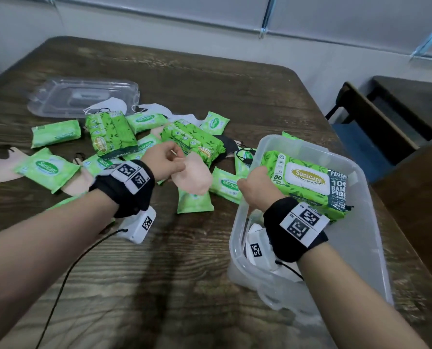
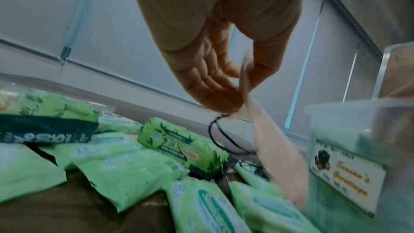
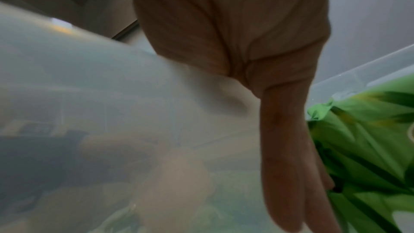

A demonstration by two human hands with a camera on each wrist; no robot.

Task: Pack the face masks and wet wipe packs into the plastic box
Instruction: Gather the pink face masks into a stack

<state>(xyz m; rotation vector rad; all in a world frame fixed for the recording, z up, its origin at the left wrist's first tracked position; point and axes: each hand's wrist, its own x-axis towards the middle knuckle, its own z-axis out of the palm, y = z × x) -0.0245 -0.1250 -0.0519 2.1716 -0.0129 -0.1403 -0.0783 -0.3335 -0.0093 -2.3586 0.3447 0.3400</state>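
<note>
Over pile, L hand (image 1: pixel 163 159) pinches pink mask (image 1: pixel 193 176).

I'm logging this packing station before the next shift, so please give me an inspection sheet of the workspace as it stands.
Surface: dark wood-grain table.
Job's things: large wipe pack going into plastic box; pink face mask lifted; wipe packs and masks piled on the table; white mask in the box.
Clutter: clear lid behind the pile.
Grippers: left hand pinches the pink face mask; right hand grips the large wipe pack.
Cables: black cable from the left wrist unit.
Surroundings: white wall; chair at right.
</note>
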